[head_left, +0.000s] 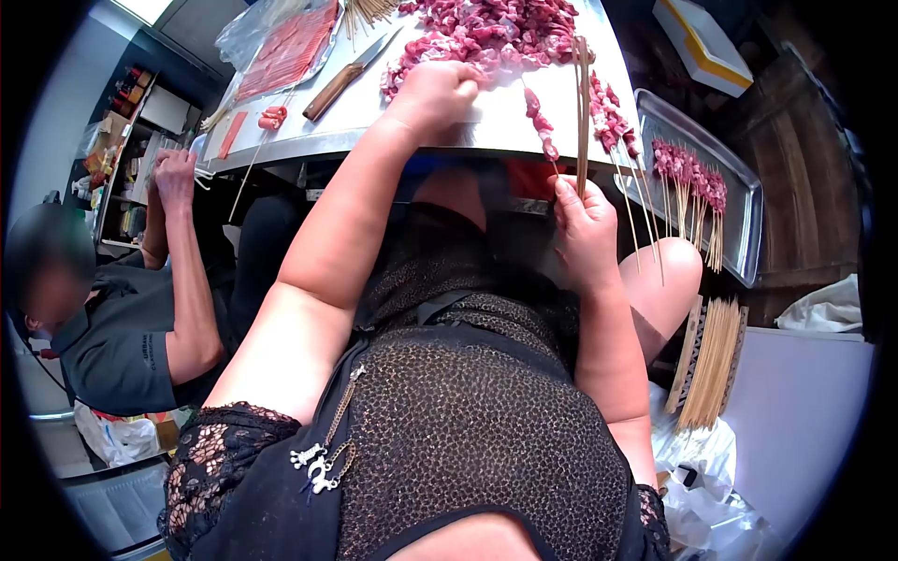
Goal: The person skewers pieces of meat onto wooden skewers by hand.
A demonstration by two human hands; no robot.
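My right hand (587, 229) is closed around the lower ends of a bundle of bare wooden skewers (583, 122) and one skewer threaded with pieces of raw meat (540, 126). Those skewers point up over the table's front edge. At the near side of a heap of cut raw meat (486, 37), my left hand (435, 98) has its fingers curled together. Whatever they may hold is hidden and partly blurred. Several finished meat skewers (613, 117) lie by the table's right edge, their bare ends sticking out.
A metal tray (745, 215) on the right holds more meat skewers (690, 178). Below it is a holder of bare skewers (711, 365). A knife (346, 79) lies left of the meat, near red strips in plastic (290, 51). A co-worker (140, 309) sits at the left, hands raised.
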